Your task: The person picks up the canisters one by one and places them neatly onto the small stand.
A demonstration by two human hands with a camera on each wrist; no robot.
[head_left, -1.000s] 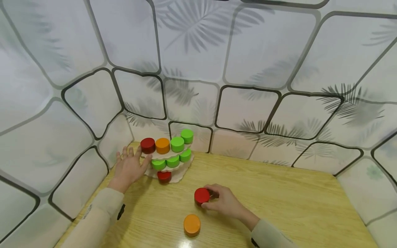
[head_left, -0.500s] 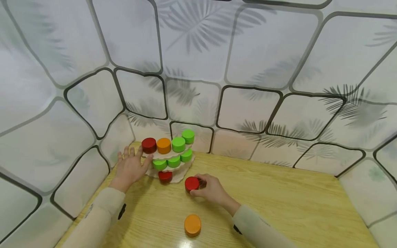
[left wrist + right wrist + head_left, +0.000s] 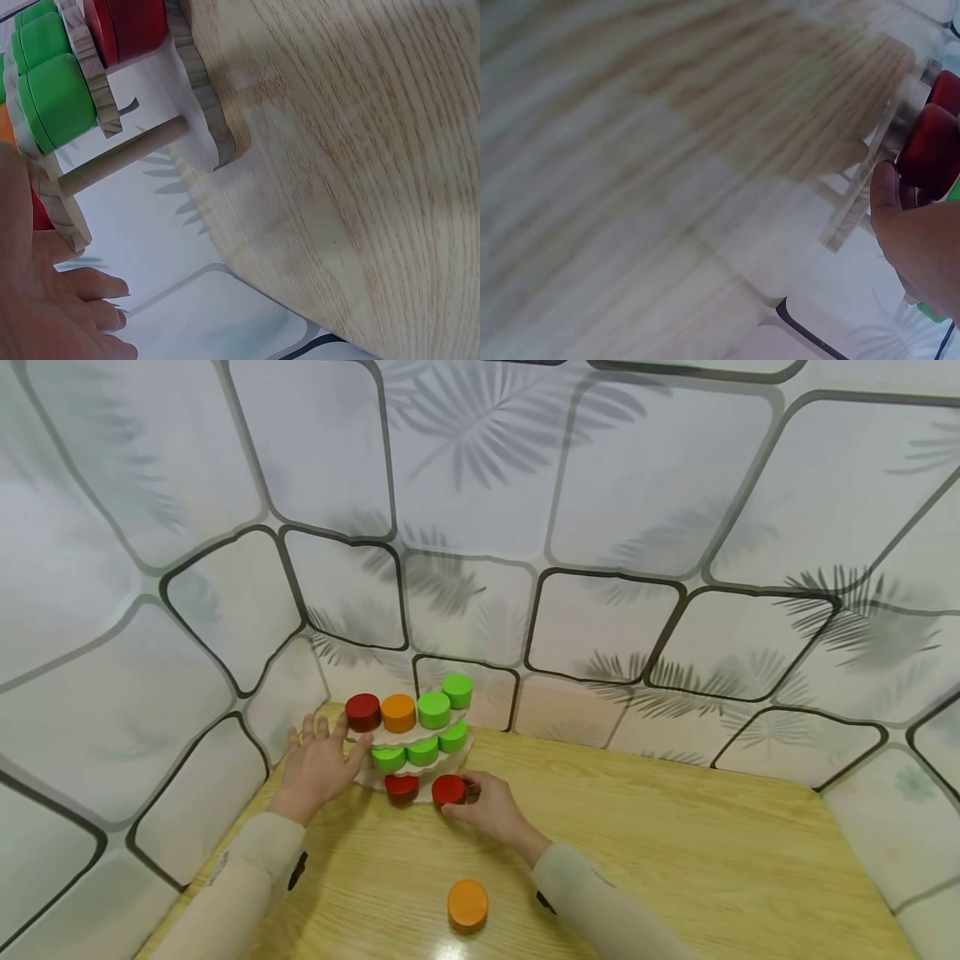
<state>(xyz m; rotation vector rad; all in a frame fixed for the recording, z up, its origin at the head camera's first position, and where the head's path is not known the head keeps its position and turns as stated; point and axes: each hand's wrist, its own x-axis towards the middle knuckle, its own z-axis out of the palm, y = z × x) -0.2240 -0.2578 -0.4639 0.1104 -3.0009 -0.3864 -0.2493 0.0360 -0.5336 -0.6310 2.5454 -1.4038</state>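
My right hand (image 3: pixel 493 808) pinches a red round block (image 3: pixel 447 789) between thumb and fingers at the front right of a tiered wooden stand's bottom tier (image 3: pixel 424 794). In the right wrist view the thumb (image 3: pixel 886 187) lies against the red block (image 3: pixel 930 152), just above that tier; whether it bears on the wood I cannot tell. My left hand (image 3: pixel 312 770), fingers spread, touches the left end of the top tier (image 3: pixel 67 214) beside a dark red block (image 3: pixel 363 712). Another red block (image 3: pixel 402 788) sits on the bottom tier. Green blocks (image 3: pixel 422 751) fill the middle tier.
An orange block (image 3: pixel 468 906) lies alone on the wooden table (image 3: pixel 675 843) near the front. On the top tier stand another orange block (image 3: pixel 398 713) and green ones (image 3: pixel 434 709). Patterned walls (image 3: pixel 592 627) close off the back and sides.
My right hand has carried the red block from the table's middle leftward and back to the stand's bottom tier. The left hand has stayed against the stand.
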